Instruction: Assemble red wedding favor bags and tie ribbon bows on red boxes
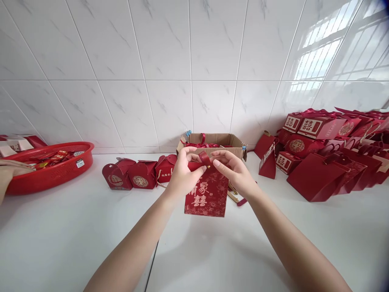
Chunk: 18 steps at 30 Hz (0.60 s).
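- The left hand's (187, 173) grip pinched the top of a deep-red card gift bag with pale printed characters (209, 196), thumb in front.
- The right hand (232, 168) curled at the other side of its glossy dark-red strap (204, 157), thumb beside the small round gold stud (208, 166); whether that grip was closed firmly was unclear.
- The bag hung in front of the brown cardboard box (226, 139), seemingly above the white tabletop (91, 235).
- It looked light and fairly stiff, its smooth face perhaps slightly slippery; hard squeezing would probably have creased it. The top edge beside the strap seemed the soundest hold, the strap itself looking bendier.
- Left of the box stood three small red card boxes (142, 175); farther left, another person's hand (16, 164) was at a red plastic basket (48, 178).
- Right of the box were piled red gift boxes and bags (310, 146).
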Each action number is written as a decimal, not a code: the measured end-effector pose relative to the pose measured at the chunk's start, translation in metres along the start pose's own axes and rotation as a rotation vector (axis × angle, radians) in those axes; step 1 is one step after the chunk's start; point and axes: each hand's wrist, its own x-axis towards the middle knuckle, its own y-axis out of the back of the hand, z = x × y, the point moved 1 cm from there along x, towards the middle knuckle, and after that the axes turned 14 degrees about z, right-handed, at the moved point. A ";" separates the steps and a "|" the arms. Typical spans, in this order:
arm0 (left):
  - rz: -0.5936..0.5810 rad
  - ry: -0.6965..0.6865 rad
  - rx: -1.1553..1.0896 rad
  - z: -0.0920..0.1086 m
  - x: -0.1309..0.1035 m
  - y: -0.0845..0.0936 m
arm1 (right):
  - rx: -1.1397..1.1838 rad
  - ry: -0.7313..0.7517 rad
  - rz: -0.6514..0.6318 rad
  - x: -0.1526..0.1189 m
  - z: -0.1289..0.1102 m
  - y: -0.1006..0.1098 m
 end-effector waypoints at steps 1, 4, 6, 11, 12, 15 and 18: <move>0.004 0.050 -0.020 0.001 -0.001 0.000 | 0.003 -0.031 -0.020 0.000 -0.001 0.001; 0.006 0.111 -0.135 0.007 -0.005 -0.002 | -0.025 -0.039 -0.036 -0.001 -0.003 0.002; 0.044 0.096 -0.224 0.010 -0.007 -0.002 | -0.037 -0.020 -0.019 0.001 -0.005 0.006; 0.204 0.018 -0.414 0.024 -0.003 0.014 | -0.101 -0.029 0.220 0.015 -0.013 0.045; 0.232 0.006 -0.447 0.028 -0.002 0.019 | -0.115 -0.019 0.312 0.019 -0.014 0.059; 0.311 -0.062 -0.507 0.042 0.000 0.037 | -0.174 0.016 0.628 0.027 -0.012 0.104; 0.405 -0.171 -0.528 0.054 -0.002 0.053 | -0.324 0.038 0.907 0.035 0.002 0.147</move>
